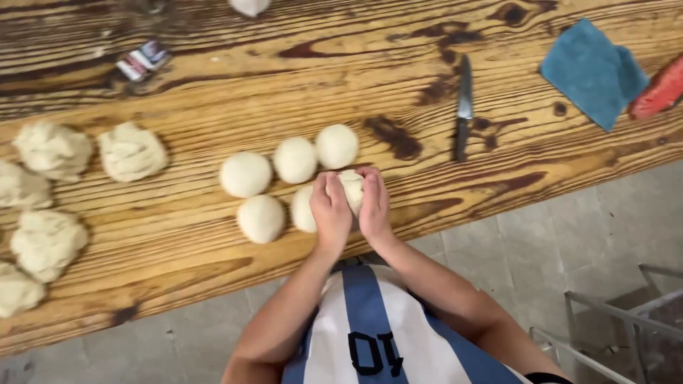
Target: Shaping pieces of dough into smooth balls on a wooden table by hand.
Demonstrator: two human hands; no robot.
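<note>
Now both hands are down at the near edge of the wooden tabletop (pixel 213 99), cupped around one dough ball (pixel 353 188). The left hand (pixel 330 212) wraps it from one side, fingers curled over the top; the right hand (pixel 375 203) presses in from the other, and the grip of each is closed snugly on the dough, with only a pale strip of it showing between them. Just beside the left hand sits another smooth ball (pixel 302 208), touching or very nearly touching the fingers, hard to say from up here. Next to it lies one more smooth ball (pixel 260 218), and behind them a row of three smooth balls (pixel 294 160) runs across the boards. Far off to the left are rough, unshaped lumps of dough (pixel 131 151), well apart from the hands. To the right, a knife (pixel 464 108) lies with its blade pointing away, and beyond it rests a blue cloth (pixel 592 71) with something red (pixel 662 89) at the edge of view. A small wrapper (pixel 143 60) lies at the far left side.
</note>
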